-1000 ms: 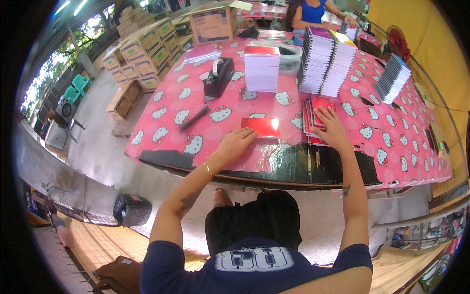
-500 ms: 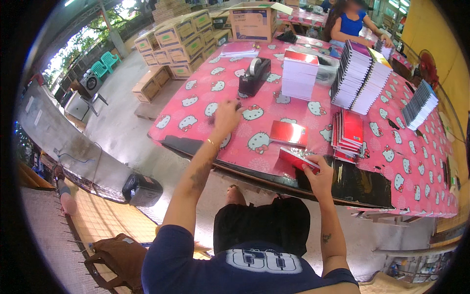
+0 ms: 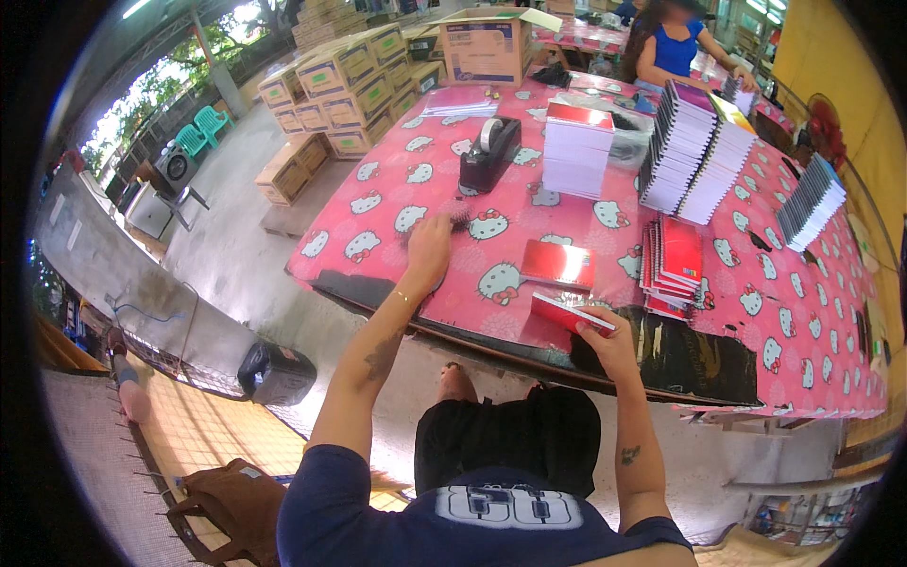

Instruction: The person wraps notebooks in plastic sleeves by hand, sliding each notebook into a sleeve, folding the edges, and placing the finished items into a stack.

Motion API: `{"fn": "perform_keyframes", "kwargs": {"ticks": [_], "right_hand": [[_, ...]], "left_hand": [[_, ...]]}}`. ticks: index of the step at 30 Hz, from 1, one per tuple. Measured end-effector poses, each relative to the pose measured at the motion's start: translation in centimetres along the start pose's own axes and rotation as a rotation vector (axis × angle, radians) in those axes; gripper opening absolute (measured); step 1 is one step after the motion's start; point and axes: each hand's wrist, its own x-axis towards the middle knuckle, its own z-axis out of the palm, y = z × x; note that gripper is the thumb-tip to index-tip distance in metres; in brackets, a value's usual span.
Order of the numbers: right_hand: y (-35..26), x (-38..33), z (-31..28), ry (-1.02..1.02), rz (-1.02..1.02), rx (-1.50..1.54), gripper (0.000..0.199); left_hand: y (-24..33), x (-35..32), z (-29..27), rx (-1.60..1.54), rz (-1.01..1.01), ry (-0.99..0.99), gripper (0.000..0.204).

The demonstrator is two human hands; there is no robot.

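Observation:
My right hand (image 3: 605,331) grips a thin red-covered notebook (image 3: 557,311) by its right end, tilted at the table's near edge. Over the table to the left, my left hand (image 3: 433,248) is closed on a dark binding coil (image 3: 460,223), blurred, poking out beside the fingers. Just beyond the notebook in my right hand lies another red notebook (image 3: 557,264), flat, with light glaring off its cover. Right of it sits a pile of red spiral-bound notebooks (image 3: 678,251).
The table (image 3: 378,203) has a pink patterned cover, torn at the near edge. On it stand a black tape dispenser (image 3: 489,156), a red-topped paper stack (image 3: 574,156), tall notebook stacks (image 3: 682,142) and another stack (image 3: 811,203). Cartons (image 3: 354,90) are piled beyond; a co-worker (image 3: 675,47) sits opposite.
My left hand has moved a little nearer to me with the coil. The red notebook in my right hand has shifted slightly left, and its tilt has changed.

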Motion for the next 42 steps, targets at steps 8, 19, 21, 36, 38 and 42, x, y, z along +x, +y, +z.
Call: {"fn": "perform_keyframes", "kwargs": {"ticks": [8,19,21,36,38,42], "right_hand": [[0.6,0.1,-0.5,0.007,-0.006,-0.051,0.027],[0.4,0.2,-0.3,0.001,0.034,0.018,0.025],[0.4,0.2,-0.2,-0.003,0.034,0.006,0.026],[-0.2,-0.2,-0.1,-0.123,0.045,0.024,0.025],[0.0,-0.3,-0.4,-0.115,0.039,0.022,0.025],[-0.4,-0.2,0.0,-0.131,0.030,-0.021,0.026]], "left_hand": [[11.6,-4.9,-7.3,-0.685,0.052,-0.289,0.024],[13.9,-7.1,-7.2,-0.728,0.075,-0.005,0.017],[13.7,-7.0,-7.0,-0.731,0.065,-0.007,0.018],[12.2,-4.9,-7.9,-0.682,0.333,-0.392,0.026],[13.7,-4.3,-9.6,-0.709,0.357,-0.345,0.028],[12.0,-4.1,-8.3,-0.620,0.380,-0.478,0.036]]}}
